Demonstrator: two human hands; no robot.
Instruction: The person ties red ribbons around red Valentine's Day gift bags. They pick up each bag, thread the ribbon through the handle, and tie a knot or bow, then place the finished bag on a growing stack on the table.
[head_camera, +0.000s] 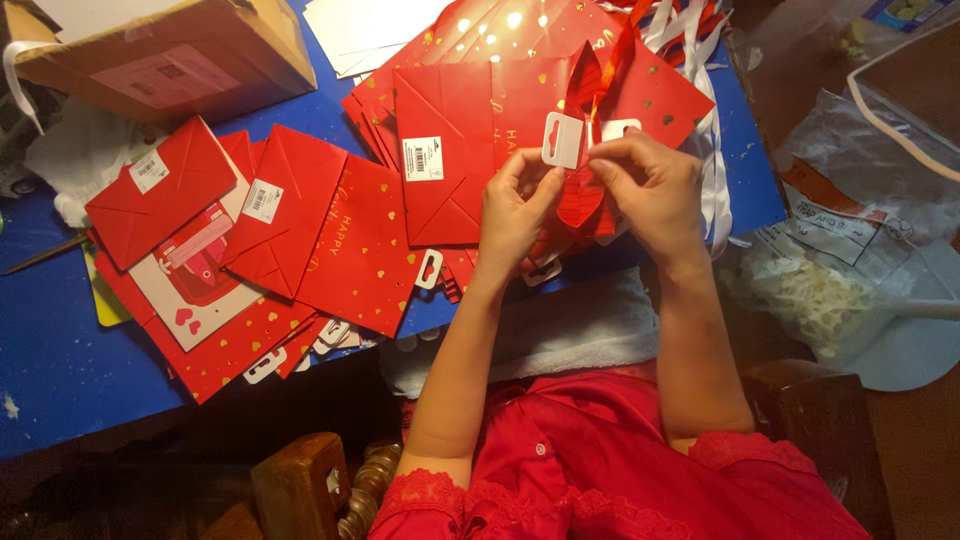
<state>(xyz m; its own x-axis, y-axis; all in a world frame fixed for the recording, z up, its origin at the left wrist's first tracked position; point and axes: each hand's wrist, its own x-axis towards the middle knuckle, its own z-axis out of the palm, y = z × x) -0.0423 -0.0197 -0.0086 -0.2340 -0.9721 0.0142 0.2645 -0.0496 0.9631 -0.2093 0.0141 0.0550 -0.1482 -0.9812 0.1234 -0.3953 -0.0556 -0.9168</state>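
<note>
A folded red gift bag with gold hearts and a white label lies on top of a stack of similar bags. Above its near edge my left hand pinches a small white plastic hang tab between thumb and fingers. My right hand meets it from the right, fingertips on the same tab and on the bag's red ribbon handle. The part of the bag beneath both hands is hidden.
More red bags fan out at left on the blue table, with loose white tabs. A cardboard box stands at the back left. White ribbons, plastic bags and a white cloth lie at right and near me.
</note>
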